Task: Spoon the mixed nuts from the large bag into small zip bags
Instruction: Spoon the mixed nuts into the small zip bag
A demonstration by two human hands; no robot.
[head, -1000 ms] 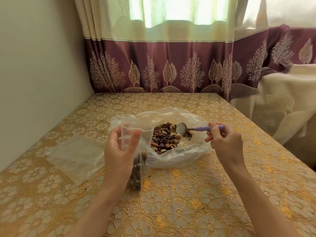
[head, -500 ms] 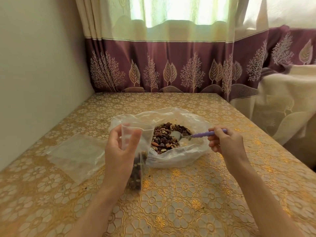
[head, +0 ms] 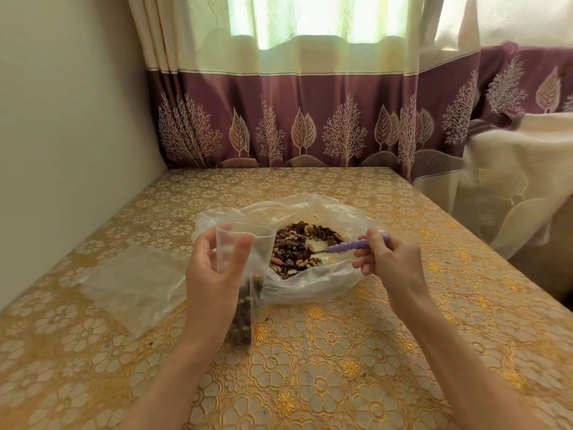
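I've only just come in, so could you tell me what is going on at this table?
A person is portioning mixed nuts. The left hand holds a small zip bag upright and open, with some nuts already in its bottom. The right hand grips a purple-handled spoon, its bowl dug into the nuts in the large bag on the table. Empty bags lie flat to the left.

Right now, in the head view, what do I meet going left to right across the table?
Empty zip bags lying flat → left hand holding the small zip bag → mixed nuts in the large bag → purple-handled spoon → right hand.
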